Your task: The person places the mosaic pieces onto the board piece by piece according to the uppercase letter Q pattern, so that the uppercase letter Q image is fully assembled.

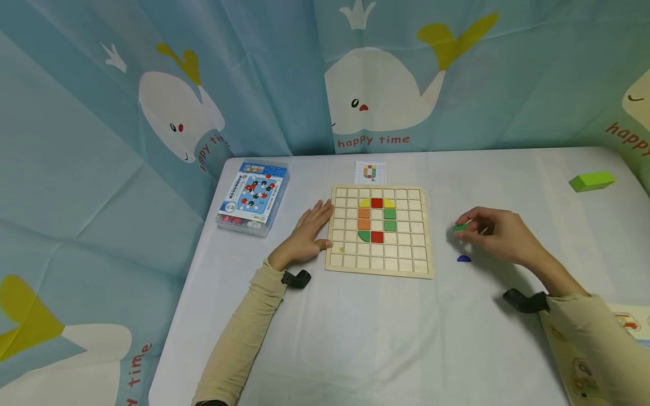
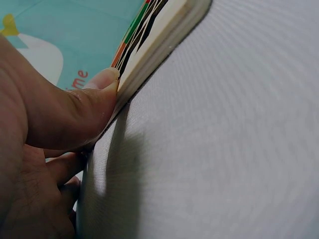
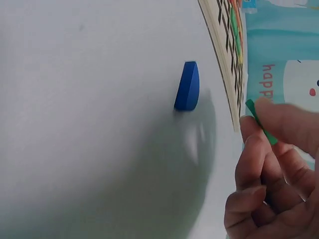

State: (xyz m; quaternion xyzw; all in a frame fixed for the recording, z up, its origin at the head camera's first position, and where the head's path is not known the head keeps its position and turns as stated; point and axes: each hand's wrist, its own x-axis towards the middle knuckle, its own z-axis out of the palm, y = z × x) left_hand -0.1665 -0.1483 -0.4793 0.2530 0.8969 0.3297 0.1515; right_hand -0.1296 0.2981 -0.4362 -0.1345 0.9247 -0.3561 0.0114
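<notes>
A wooden grid board [image 1: 350, 260] lies mid-table, with red, yellow, orange and green pieces forming a ring in its cells. My left hand [image 1: 306, 232] rests at the board's left edge, fingers extended and thumb touching the side; the left wrist view shows the thumb [image 2: 75, 109] against the rim. Off the board's right side, my right hand [image 1: 500, 234] pinches a small green piece [image 3: 260, 122] between thumb and fingertips, above the table. A blue half-round piece [image 1: 464, 259] lies on the cloth just below that hand. Fingers cover part of the green piece, so its full shape is hidden.
Behind the board lies a small pattern card [image 1: 370, 172]. A clear plastic case [image 1: 254, 197] with a blue and white label is at the back left. A green block [image 1: 592, 181] sits far right. Printed sheets [image 1: 563, 361] lie partly under the right forearm.
</notes>
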